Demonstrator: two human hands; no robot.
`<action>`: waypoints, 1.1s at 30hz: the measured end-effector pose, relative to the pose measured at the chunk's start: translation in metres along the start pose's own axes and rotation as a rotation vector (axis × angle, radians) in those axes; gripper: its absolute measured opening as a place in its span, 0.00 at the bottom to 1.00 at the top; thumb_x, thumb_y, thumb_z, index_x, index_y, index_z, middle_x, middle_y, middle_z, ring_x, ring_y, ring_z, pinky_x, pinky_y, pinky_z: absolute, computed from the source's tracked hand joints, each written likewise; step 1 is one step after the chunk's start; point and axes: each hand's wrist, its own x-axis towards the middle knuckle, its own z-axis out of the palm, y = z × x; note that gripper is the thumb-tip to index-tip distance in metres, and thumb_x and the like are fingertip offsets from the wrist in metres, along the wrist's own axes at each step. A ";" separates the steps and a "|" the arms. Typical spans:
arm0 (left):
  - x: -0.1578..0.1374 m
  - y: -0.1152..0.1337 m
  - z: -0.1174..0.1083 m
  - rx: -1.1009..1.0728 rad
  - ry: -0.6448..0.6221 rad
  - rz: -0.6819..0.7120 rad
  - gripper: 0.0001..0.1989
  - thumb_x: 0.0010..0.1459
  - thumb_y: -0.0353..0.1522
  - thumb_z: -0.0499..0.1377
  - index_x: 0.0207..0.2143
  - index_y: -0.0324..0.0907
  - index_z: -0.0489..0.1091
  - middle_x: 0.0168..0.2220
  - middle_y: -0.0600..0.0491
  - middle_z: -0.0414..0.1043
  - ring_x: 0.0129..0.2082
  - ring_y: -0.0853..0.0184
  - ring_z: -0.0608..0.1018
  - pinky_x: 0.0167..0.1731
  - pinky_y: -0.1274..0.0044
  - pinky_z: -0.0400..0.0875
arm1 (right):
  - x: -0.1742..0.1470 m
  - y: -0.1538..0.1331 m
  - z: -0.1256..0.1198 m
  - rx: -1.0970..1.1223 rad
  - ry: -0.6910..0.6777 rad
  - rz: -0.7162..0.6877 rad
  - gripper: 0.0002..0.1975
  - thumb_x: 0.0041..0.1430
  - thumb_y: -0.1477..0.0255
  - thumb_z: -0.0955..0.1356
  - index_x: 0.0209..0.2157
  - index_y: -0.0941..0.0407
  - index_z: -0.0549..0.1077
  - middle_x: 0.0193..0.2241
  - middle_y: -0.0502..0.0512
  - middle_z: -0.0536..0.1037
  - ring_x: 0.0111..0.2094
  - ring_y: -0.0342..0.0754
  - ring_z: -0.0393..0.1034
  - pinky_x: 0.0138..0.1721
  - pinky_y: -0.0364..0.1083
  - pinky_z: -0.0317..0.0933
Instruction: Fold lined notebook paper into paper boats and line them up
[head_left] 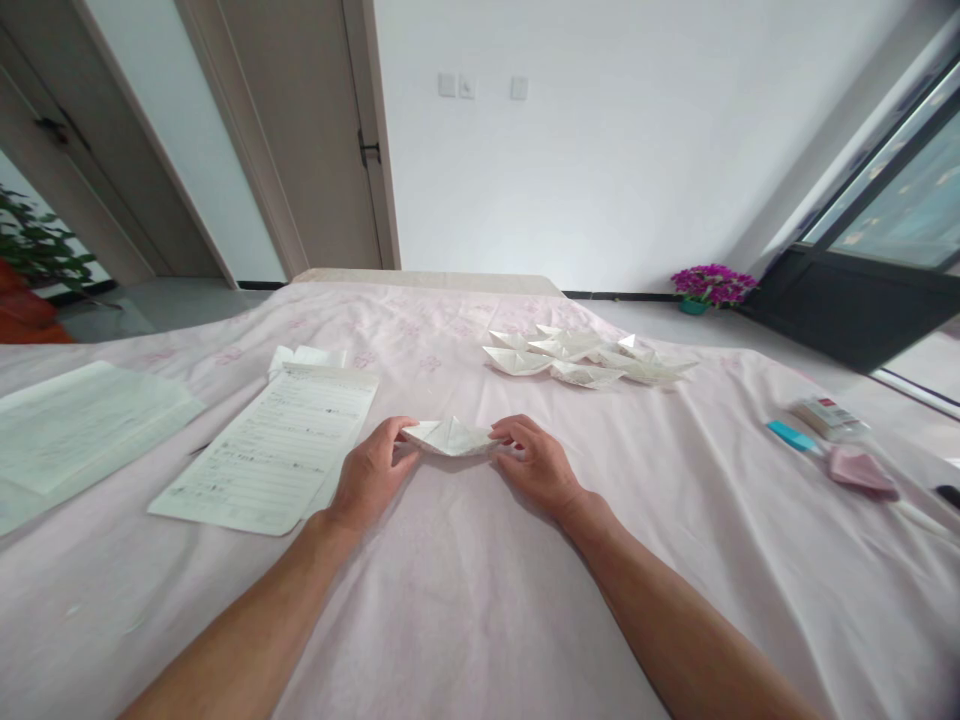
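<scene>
Head view: L hand (373,475) & R hand (541,465) each pinch one end of a paper boat (452,438), thumb vs. fingers, narrow grip. Boat is centred, in front of the person; contact w/ cloth below: can't tell.

Risks (est.): excess outward pull may tear the paper at the ends; too hard a pinch may crush the tips; uneven L/R force may skew the folds.

Surface: pale pink cloth (450,620), wrinkled, faint floral print; a boat set on a ridge could tilt. Finished boats (585,358) grouped far side, R of ctr. Written sheets (270,450) at L.

Room: white wall (570,190) w/ switch plates (466,87), brown door (300,130), potted flowers (712,286) on floor.
</scene>
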 end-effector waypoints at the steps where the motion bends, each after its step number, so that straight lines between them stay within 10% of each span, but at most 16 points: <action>1: 0.000 0.001 -0.001 0.036 0.023 0.065 0.17 0.56 0.29 0.62 0.49 0.45 0.67 0.46 0.51 0.76 0.45 0.62 0.78 0.44 0.72 0.72 | 0.000 0.000 0.000 -0.010 0.002 -0.006 0.13 0.51 0.80 0.69 0.39 0.52 0.75 0.44 0.52 0.76 0.41 0.47 0.72 0.43 0.45 0.65; 8: 0.002 0.015 -0.002 0.262 0.074 0.232 0.17 0.51 0.31 0.67 0.45 0.46 0.73 0.54 0.47 0.71 0.59 0.52 0.69 0.58 0.60 0.61 | 0.000 -0.008 -0.002 -0.131 -0.049 -0.128 0.11 0.54 0.81 0.68 0.33 0.51 0.77 0.44 0.52 0.76 0.43 0.48 0.71 0.44 0.47 0.64; 33: 0.004 0.027 0.005 0.278 0.001 0.176 0.05 0.53 0.33 0.66 0.34 0.46 0.74 0.48 0.49 0.75 0.58 0.51 0.69 0.62 0.51 0.47 | 0.010 -0.032 0.010 -0.350 -0.050 -0.049 0.18 0.52 0.70 0.74 0.46 0.50 0.75 0.53 0.56 0.72 0.55 0.56 0.61 0.54 0.55 0.55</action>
